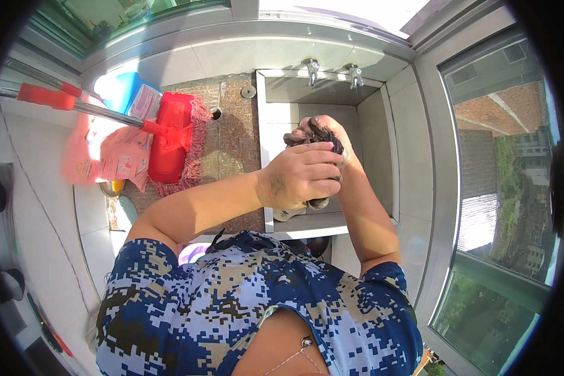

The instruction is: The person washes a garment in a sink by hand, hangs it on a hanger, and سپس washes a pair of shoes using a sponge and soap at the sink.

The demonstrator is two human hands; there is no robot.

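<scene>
A crumpled dark wet cloth (325,135) is bunched between my two hands above a tiled sink (378,136). My left hand (303,176) lies across its near side, fingers curled over the bundle. Behind the cloth, my right hand (334,126) grips it from the far right, partly hidden by the fabric. A darker fold hangs out below my left palm. Lower in the sink, by the near left corner, rests a pale item (287,214) with a small dark mark, partly covered by my left hand; I cannot tell what it is.
Two metal taps (312,70) (355,76) project from the back wall over the sink. On the brown stone counter (235,141) to the left are a red mop head (170,136), a pink plastic bag (105,152) and a blue container (138,97). Windows (503,164) stand at the right.
</scene>
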